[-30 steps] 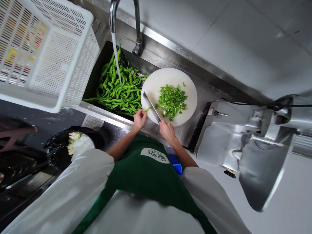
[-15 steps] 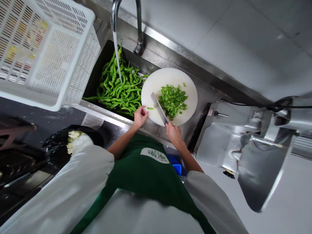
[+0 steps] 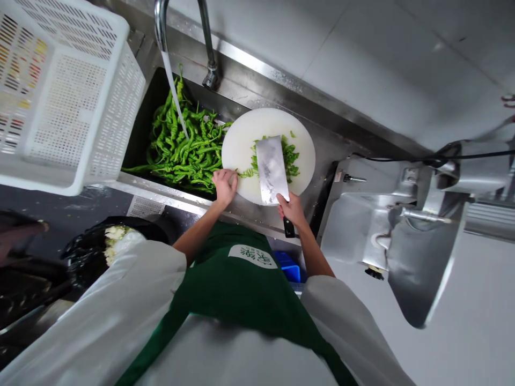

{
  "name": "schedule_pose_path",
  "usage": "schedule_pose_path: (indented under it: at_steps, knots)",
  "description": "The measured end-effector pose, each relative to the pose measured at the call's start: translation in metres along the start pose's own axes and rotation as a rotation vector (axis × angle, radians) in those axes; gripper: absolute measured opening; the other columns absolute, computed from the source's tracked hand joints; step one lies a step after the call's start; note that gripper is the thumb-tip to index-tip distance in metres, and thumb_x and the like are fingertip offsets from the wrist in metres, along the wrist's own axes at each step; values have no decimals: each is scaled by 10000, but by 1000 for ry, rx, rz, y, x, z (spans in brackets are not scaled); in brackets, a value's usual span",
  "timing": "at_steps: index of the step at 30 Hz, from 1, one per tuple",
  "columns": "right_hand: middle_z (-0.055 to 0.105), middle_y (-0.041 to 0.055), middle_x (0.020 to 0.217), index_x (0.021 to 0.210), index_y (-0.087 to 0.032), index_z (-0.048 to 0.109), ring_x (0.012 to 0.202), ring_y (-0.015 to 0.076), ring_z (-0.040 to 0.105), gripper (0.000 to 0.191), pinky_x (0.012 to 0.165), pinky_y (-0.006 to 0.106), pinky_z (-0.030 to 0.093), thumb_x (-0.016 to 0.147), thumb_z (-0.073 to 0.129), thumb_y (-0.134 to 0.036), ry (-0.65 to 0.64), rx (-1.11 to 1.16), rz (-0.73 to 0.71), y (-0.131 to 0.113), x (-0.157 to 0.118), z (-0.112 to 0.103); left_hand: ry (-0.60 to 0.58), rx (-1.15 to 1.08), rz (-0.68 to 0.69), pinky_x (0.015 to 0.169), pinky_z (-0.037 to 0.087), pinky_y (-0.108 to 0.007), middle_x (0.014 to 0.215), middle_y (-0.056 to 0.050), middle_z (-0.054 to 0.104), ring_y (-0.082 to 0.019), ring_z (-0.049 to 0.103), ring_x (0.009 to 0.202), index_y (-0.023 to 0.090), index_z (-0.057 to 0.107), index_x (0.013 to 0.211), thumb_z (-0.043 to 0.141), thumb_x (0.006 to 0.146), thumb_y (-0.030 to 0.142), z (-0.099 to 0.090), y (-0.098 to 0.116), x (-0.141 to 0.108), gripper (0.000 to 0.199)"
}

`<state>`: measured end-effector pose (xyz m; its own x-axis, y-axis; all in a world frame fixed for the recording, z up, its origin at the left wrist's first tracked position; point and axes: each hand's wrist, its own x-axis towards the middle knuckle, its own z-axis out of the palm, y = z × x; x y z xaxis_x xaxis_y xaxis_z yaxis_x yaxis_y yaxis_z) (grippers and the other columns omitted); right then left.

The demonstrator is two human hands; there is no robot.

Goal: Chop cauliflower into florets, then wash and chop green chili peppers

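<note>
My right hand (image 3: 293, 209) grips a cleaver (image 3: 273, 167) by its black handle. The blade's broad face is turned up, tilted over the chopped green peppers (image 3: 290, 161), and hides part of the pile. Under them lies a round white cutting board (image 3: 241, 140) at the sink's edge. My left hand (image 3: 225, 186) is at the board's near left edge, fingers curled in; what they hold, if anything, is hidden. A few pepper slices (image 3: 248, 173) lie on the board just right of it. Whole long green peppers (image 3: 187, 153) fill the sink on the left.
Water runs from the faucet (image 3: 161, 32) onto the whole peppers. A white perforated crate (image 3: 66, 99) stands at the left. Below it is a black-bagged bin (image 3: 80, 252) with pale scraps. A metal slicing machine (image 3: 354, 214) stands to the right, beside the wall.
The cleaver has turned from edge-down to broad face up, over the chopped pile. My left hand has shifted slightly left, its fingers drawn in. The view has moved a little to the right.
</note>
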<state>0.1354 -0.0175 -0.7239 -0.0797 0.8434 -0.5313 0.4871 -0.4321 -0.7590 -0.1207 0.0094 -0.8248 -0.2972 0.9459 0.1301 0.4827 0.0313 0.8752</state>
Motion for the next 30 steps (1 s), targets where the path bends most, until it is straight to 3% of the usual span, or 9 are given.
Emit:
schedule_pose_path:
  at_steps: [3, 6, 9, 14, 20, 24, 27, 30]
  knots:
    - [411, -134, 480, 900, -275, 426, 361, 98, 383, 483, 359, 221, 380, 839, 662, -691, 14, 320, -19, 0, -8, -13, 30, -101, 9, 1139, 327, -515, 1248, -113, 617, -316, 509, 1231, 259, 657, 1288, 632, 941, 532, 5, 40, 1, 442]
    - [418, -141, 471, 885, -273, 414, 355, 83, 374, 533, 348, 207, 379, 796, 708, -709, 20, 444, -41, -3, -14, -17, -97, -148, 57, 1171, 321, -530, 1416, -125, 492, -344, 460, 1325, 339, 397, 1554, 814, 736, 662, 16, 79, -7, 974]
    - [424, -144, 464, 882, -271, 412, 349, 77, 377, 533, 347, 200, 381, 797, 719, -698, 12, 496, -75, -4, -17, -16, -198, -122, 99, 1178, 311, -569, 1454, -147, 438, -390, 424, 1357, 352, 306, 1603, 882, 600, 705, 24, 99, -16, 1208]
    - [432, -153, 467, 888, -274, 396, 346, 74, 382, 533, 346, 194, 380, 801, 715, -694, -15, 521, -80, 3, -18, -18, -169, -96, 119, 1196, 301, -579, 1459, -149, 435, -388, 414, 1378, 332, 361, 1575, 832, 688, 698, 17, 92, -8, 1069]
    - [408, -166, 470, 891, -281, 362, 344, 68, 375, 558, 347, 181, 358, 784, 732, -685, -21, 564, -49, 8, -21, -26, -8, -73, 73, 1223, 302, -548, 1477, -144, 455, -347, 403, 1426, 287, 421, 1523, 694, 855, 664, 0, 44, 18, 814]
    - [403, -170, 475, 881, -285, 340, 340, 66, 363, 558, 344, 180, 351, 789, 731, -673, -59, 605, -47, 3, -24, -30, -95, -13, 72, 1254, 260, -542, 1561, -213, 374, -388, 336, 1494, 198, 468, 1490, 760, 770, 695, 7, 16, 17, 922]
    - [393, -172, 467, 871, -287, 331, 330, 69, 350, 573, 335, 185, 345, 776, 743, -674, -71, 639, -61, -1, -26, -32, -169, -9, 86, 1249, 237, -591, 1576, -247, 372, -428, 295, 1520, 165, 529, 1442, 805, 708, 711, 18, 18, 17, 955]
    - [384, -173, 463, 868, -288, 329, 329, 69, 348, 582, 339, 187, 346, 771, 741, -686, -57, 656, -71, -3, -29, -33, -89, -138, 41, 1230, 326, -546, 1481, -183, 516, -362, 415, 1464, 188, 647, 1312, 669, 861, 694, 29, 39, 18, 679]
